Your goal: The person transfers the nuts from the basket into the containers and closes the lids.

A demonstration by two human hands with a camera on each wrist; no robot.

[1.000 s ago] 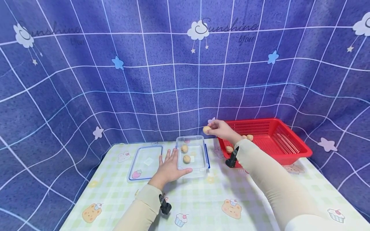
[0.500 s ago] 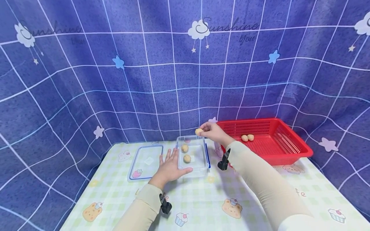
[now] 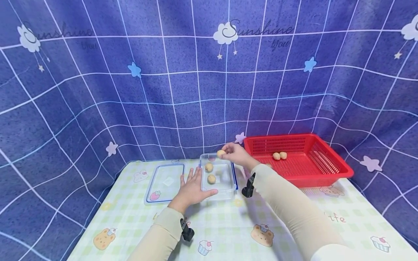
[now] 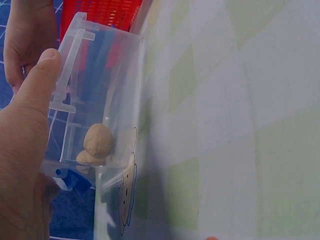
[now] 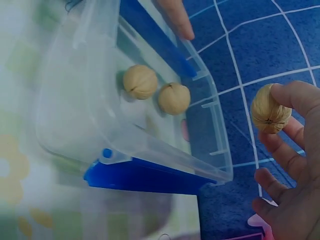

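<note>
A walnut point(image 5: 270, 109) is pinched between the thumb and fingers of my right hand point(image 3: 238, 155), held up over the far right part of a clear plastic box point(image 3: 225, 195). Two more walnuts point(image 3: 211, 179) lie inside this box, on its left side. My left hand point(image 3: 192, 191) rests on the box's near left corner with fingers spread, the thumb along the front rim. In the left wrist view the thumb point(image 4: 40, 80) lies at the box rim, and the walnuts point(image 4: 98, 141) show through the wall. Blue side clips point(image 5: 150, 175) hang on the box.
A red plastic basket point(image 3: 313, 177) stands at the right, with a few walnuts point(image 3: 279, 156) in it, one partly hidden by the right arm. A clear lid point(image 3: 164, 183) with a blue seal lies left of the box. Behind the table hangs a blue curtain point(image 3: 163, 108).
My right hand has carried the walnut leftward and slightly down, from beside the basket to over the box. My left hand has stayed in place on the box.
</note>
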